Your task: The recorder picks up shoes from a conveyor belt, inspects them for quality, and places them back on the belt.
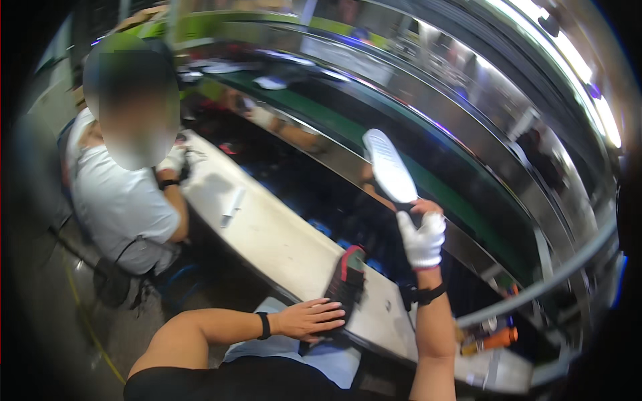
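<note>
A long white workbench runs from ten o'clock to five o'clock, a green conveyor behind it. A seated co-worker works at nine o'clock. The person's gloved right hand grips a white insole, raised at one o'clock. The bare left hand lies open, fingers flat on a black-and-red shoe near the bench's edge. Pinched only at its end, the insole could slip free.

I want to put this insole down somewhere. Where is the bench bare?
The white bench is bare between the pale strip and the black shoe upper. Right of that upper, below the gloved right hand holding the insole, lies another bare patch. The left hand crowds the near edge; bottles crowd the right end.
</note>
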{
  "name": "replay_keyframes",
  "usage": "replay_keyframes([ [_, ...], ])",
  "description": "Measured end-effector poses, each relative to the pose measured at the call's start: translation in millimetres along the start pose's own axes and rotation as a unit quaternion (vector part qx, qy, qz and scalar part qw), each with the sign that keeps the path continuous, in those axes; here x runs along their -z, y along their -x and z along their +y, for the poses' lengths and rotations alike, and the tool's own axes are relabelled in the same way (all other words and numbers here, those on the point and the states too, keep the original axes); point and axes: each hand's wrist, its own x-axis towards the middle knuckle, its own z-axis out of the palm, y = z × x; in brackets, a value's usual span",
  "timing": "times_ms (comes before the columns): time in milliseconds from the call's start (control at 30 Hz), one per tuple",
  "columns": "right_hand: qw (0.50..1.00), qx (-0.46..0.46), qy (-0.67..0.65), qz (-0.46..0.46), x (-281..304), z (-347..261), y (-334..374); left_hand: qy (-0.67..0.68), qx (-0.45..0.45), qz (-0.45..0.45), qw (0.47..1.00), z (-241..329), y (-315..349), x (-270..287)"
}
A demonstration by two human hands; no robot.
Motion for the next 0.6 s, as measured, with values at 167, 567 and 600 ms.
replay_keyframes([
  [167,0.994,0.079,0.032,0.07,118.4,-84.9,119.9,-0.095,-0.045,0.046,0.993,-23.8,-34.8,-5.9],
  [567,0.876,-0.421,-0.144,0.189,110.3,-117.7,264.1,0.205,0.158,0.182,0.949,-4.6,-149.9,132.7],
  [600,0.876,-0.432,-0.124,0.177,109.0,-115.3,260.2,0.23,0.175,0.137,0.947,3.7,-147.6,135.7],
])
